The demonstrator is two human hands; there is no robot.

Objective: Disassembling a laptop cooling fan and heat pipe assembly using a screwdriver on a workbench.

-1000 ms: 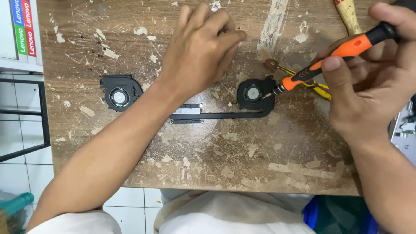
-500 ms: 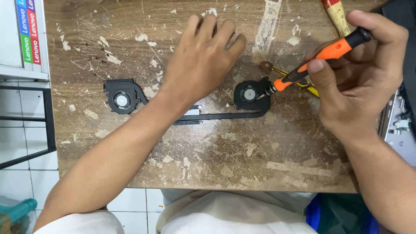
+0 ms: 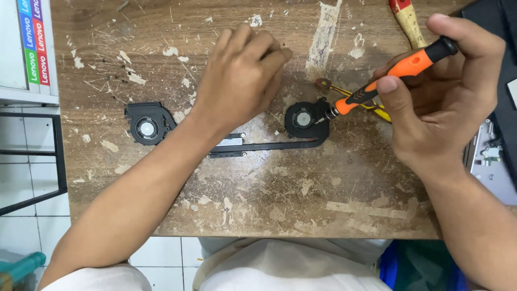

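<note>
We have the black laptop cooling assembly [image 3: 258, 144] lying flat on the worn wooden bench [image 3: 280, 205]: a round fan on the left [image 3: 145, 128], a second fan on the right [image 3: 302, 118], and a thin dark heat pipe joining them across the middle.

What could go wrong, as we judge it: the screwdriver tip sits at the rim of the right fan at a shallow slant, so it may ride out of a small screw head and chew it, or skid onto the fan blades. The assembly is light and the pipe is thin; if our steadying hand presses unevenly, the pipe could bend or the whole piece could pivot under the driver. Any tiny screw that comes loose could be lost among the paint flecks and scars of the bench.

Our left hand [image 3: 239, 81] lies palm down over the middle of the assembly, fingers loosely curled and close together, gripping nothing; it seems to press on the part beneath, though the contact itself is hidden.

Our right hand [image 3: 447, 102] is closed around the orange-and-black screwdriver [image 3: 388, 81], thumb and fingers wrapped on the handle, the tip meeting the right fan's edge.

Just behind the driver lies a small yellow-handled tool [image 3: 371, 105], a pale wooden handle [image 3: 406, 21] lies at the bench's top edge, and an opened grey device [image 3: 493, 156] sits at the far right.
</note>
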